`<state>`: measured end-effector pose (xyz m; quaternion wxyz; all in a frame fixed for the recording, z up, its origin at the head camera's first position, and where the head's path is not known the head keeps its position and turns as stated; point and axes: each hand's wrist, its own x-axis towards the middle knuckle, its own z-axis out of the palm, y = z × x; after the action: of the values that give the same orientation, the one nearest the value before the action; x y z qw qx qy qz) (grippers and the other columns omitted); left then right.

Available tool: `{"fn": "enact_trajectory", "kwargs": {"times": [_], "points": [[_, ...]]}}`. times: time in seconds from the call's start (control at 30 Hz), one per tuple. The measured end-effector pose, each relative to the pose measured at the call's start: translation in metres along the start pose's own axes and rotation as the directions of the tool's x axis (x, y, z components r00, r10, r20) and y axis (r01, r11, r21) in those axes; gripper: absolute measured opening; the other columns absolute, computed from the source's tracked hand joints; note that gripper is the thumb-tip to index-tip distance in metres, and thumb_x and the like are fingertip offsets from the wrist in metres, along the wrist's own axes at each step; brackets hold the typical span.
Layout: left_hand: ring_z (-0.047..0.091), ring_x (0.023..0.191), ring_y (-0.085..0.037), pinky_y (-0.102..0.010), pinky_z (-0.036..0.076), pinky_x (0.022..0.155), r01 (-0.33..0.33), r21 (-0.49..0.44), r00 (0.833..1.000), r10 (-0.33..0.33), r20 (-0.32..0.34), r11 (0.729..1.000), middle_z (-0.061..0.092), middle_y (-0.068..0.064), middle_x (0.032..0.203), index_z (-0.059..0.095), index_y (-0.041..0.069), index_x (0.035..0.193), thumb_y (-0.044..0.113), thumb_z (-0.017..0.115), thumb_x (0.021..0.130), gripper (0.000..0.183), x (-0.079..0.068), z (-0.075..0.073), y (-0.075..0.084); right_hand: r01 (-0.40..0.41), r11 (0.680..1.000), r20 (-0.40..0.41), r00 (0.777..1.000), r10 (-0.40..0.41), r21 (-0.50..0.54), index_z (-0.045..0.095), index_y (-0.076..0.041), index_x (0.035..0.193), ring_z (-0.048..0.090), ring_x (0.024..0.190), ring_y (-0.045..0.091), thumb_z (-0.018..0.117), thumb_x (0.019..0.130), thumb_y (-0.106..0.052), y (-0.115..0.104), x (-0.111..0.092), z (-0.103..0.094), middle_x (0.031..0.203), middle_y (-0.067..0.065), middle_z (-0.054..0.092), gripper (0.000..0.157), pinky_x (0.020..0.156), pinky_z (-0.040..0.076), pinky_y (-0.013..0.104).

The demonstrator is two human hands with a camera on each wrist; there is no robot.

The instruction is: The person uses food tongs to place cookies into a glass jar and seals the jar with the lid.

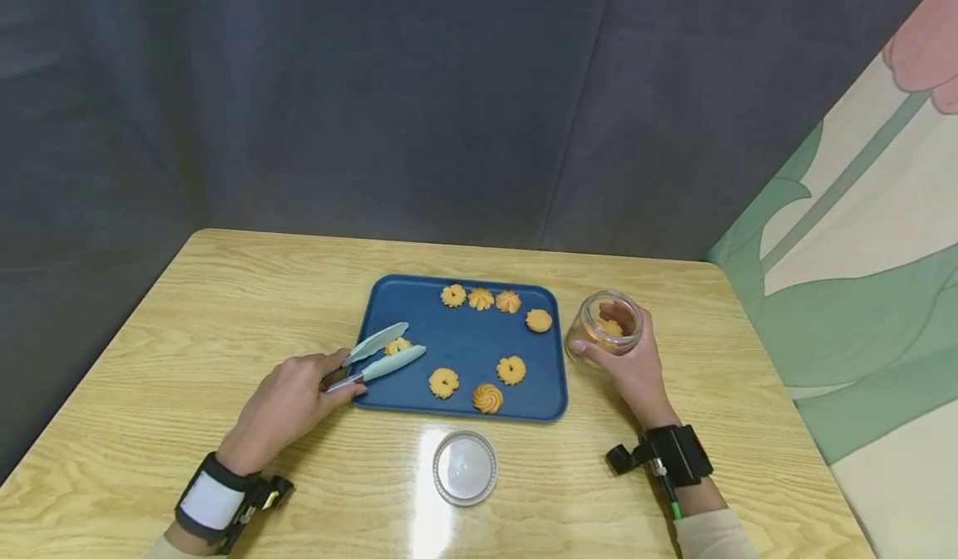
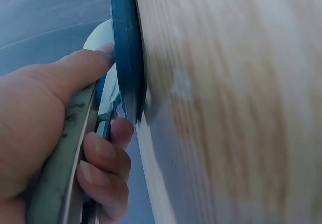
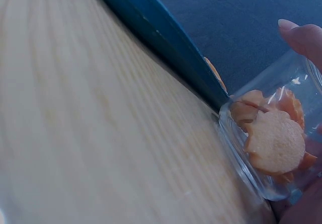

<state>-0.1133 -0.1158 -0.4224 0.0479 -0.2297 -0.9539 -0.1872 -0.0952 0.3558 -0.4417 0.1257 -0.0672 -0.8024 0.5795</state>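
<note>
My left hand (image 1: 288, 397) holds metal tongs with pale blue tips (image 1: 391, 363) over the left end of a blue tray (image 1: 441, 338). Between the spread tips lies a flower-shaped cookie (image 1: 398, 346). In the left wrist view, thumb and fingers grip the tongs' arms (image 2: 60, 156) from both sides. Right of the tray, my right hand (image 1: 636, 376) grips an open glass jar (image 1: 582, 334). Several cookies (image 3: 276, 142) show through the jar wall in the right wrist view, low in the jar near its base, which is by the tray edge.
More cookies lie spread over the tray: a row at the back, one swirled cookie (image 1: 487, 398) by the front rim, others between. A round clear lid (image 1: 466, 469) lies on the wooden table (image 1: 337, 492) in front of the tray. A dark curtain (image 1: 374, 110) hangs behind.
</note>
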Motion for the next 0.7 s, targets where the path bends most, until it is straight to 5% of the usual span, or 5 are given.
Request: {"fn": "enact_trajectory", "kwargs": {"times": [0.7], "points": [[0.035, 0.054, -0.006, -0.021, 0.022, 0.049, 0.002, 0.022, 1.000, -0.001, -0.004, 1.000, 0.043, 0.006, 0.064, 0.071, 0.000, 0.134, 0.039, 0.084, 0.090, 0.060, 0.0004, -0.0022, 0.0021, -0.008, 1.000, 0.003, 1.000, 0.009, -0.007, 0.036, -0.017, 0.155, 0.046, 0.140, 0.006, 0.089, 0.085, -0.015, -0.0012, -0.0003, -0.0002, 0.152, 0.007, 0.050, 0.087, 0.106, 0.038, 0.007]]}}
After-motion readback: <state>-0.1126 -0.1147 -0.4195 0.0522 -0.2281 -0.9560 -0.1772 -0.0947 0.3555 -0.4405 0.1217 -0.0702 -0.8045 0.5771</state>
